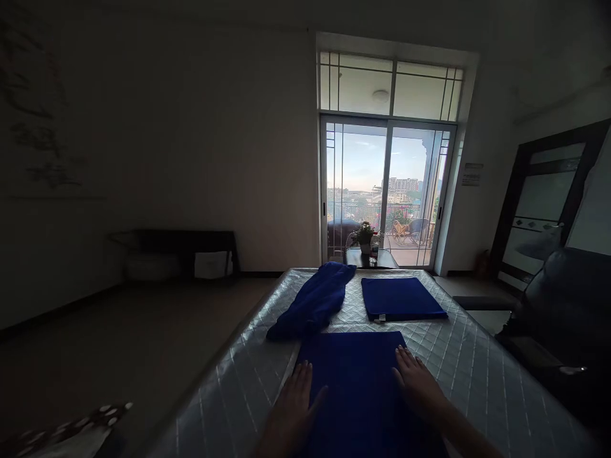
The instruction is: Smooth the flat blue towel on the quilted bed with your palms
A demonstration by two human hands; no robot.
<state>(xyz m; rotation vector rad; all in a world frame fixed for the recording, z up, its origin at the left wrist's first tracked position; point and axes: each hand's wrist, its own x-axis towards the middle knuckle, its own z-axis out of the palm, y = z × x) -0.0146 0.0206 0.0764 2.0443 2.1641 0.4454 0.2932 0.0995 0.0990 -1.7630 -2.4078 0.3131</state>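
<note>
A flat blue cloth (358, 388) lies spread before me on a table with a silvery quilted cover (233, 388). On its left edge rests my left hand (296, 401), fingers stretched out and the thumb apart. My right hand (415, 378) lies flat along the right edge, its fingers also extended. Neither hand grips the cloth. Beyond it to the left is a loosely bunched blue cloth (315, 299). Farther off on the right sits a neatly folded blue cloth (401, 298) with a small white tag at its near corner.
Past the table's far end stands a small dark table (353, 257) with a potted plant (365, 234), in front of a sliding glass door (358, 172). A dark chair (568, 305) is at the right. Against the left wall is a low dark bench (186, 238).
</note>
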